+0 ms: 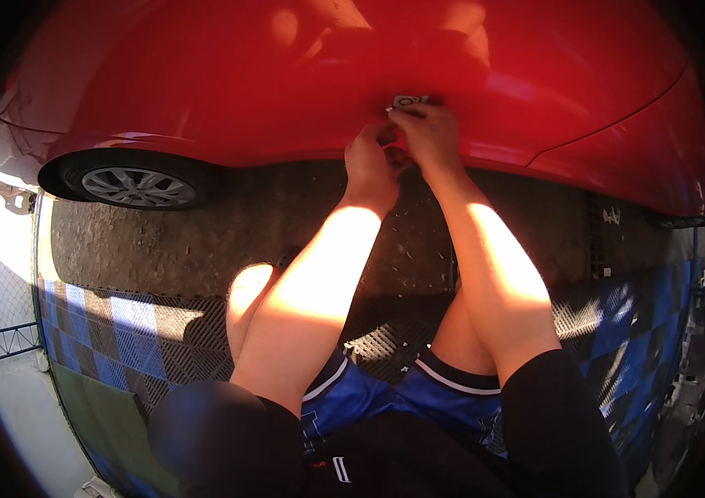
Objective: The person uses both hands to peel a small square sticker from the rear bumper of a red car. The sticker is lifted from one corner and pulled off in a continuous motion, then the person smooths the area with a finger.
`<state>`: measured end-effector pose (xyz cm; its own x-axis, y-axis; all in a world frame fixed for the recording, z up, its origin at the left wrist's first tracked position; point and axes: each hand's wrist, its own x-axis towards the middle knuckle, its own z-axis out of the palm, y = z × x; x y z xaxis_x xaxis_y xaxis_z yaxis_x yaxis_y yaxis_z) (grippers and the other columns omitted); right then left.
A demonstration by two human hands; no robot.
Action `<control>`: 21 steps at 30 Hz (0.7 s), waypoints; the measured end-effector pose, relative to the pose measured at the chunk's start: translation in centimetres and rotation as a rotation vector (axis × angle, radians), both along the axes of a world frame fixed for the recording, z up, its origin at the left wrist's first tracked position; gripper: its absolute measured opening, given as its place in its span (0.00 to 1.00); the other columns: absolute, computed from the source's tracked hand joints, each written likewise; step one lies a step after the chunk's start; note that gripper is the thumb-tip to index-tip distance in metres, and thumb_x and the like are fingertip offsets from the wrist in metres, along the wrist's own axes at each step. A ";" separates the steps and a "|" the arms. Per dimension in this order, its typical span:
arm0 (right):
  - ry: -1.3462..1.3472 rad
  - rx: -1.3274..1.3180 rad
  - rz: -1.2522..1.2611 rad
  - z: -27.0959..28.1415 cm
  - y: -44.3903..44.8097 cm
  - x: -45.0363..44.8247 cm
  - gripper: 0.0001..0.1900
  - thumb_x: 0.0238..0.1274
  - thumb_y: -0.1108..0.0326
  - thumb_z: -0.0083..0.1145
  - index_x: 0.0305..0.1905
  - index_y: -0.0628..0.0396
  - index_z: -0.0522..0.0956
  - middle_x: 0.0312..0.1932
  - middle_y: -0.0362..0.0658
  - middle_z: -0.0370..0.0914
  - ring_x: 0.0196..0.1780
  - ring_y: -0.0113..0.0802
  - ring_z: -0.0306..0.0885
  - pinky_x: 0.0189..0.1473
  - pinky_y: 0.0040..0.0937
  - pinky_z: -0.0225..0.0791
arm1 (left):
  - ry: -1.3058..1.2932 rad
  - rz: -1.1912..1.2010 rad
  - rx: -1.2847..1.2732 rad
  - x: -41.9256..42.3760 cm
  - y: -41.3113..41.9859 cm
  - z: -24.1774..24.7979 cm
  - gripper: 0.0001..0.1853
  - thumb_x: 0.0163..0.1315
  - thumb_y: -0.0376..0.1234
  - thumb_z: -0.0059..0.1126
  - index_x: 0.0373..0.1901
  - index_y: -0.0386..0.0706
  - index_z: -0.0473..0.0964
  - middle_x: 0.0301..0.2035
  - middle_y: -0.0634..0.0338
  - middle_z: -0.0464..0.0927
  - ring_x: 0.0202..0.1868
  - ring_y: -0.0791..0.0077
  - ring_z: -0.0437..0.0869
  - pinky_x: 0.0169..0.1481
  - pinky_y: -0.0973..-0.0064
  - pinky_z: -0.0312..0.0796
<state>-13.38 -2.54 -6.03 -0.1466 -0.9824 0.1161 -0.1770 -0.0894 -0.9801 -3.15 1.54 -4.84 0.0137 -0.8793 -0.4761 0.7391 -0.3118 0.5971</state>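
Observation:
A red car body panel (pixel 253 81) fills the upper part of the head view. On its lower side sits a small pale sticker or plate (pixel 410 100) with a dark ring mark. Just below it my right hand (pixel 430 134) has its thumb and fingertips pinched at a small white piece (pixel 391 110); whether that joins the sticker cannot be told. Lower and to the left, my left hand (pixel 372 162) is curled close to the panel, its fingertips partly in shadow beside the right hand. Whether it holds anything is hidden.
A wheel with a silver multi-spoke rim (pixel 139 187) stands at the left, and part of another tyre (pixel 685 221) shows at the far right. Dark rough ground (pixel 159 249) runs under the car's edge. Blue and grey slotted floor tiles (pixel 134 311) surround my bent legs.

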 end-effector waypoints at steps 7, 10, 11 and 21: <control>0.239 -0.168 0.007 0.3 -0.1 -0.3 0.10 0.55 0.67 0.64 0.36 0.64 0.86 0.25 0.53 0.83 0.30 0.38 0.85 0.34 0.35 0.74 | -0.201 -0.010 -0.051 0.9 -2.0 -0.9 0.12 0.69 0.34 0.52 0.48 0.36 0.76 0.41 0.58 0.72 0.37 0.70 0.75 0.39 0.65 0.74; 0.248 -0.102 0.031 1.1 0.3 -0.2 0.09 0.57 0.68 0.63 0.34 0.65 0.85 0.24 0.53 0.83 0.28 0.37 0.85 0.31 0.35 0.75 | -0.160 -0.009 -0.076 0.4 -2.1 -1.3 0.12 0.68 0.34 0.54 0.48 0.37 0.77 0.40 0.58 0.74 0.37 0.70 0.75 0.38 0.66 0.74; 0.242 -0.049 0.038 1.5 0.4 -0.2 0.09 0.57 0.69 0.62 0.34 0.65 0.85 0.24 0.53 0.83 0.27 0.37 0.85 0.30 0.35 0.75 | -0.138 0.000 -0.071 0.2 -2.2 -1.5 0.12 0.67 0.34 0.54 0.47 0.37 0.77 0.39 0.59 0.75 0.35 0.70 0.74 0.37 0.67 0.72; 0.218 0.037 0.073 2.2 0.6 -0.4 0.08 0.57 0.69 0.61 0.33 0.63 0.84 0.26 0.51 0.84 0.28 0.38 0.86 0.33 0.35 0.77 | -0.036 0.010 -0.070 -0.6 -2.4 -1.6 0.13 0.68 0.33 0.53 0.49 0.36 0.76 0.40 0.56 0.76 0.35 0.67 0.78 0.34 0.66 0.77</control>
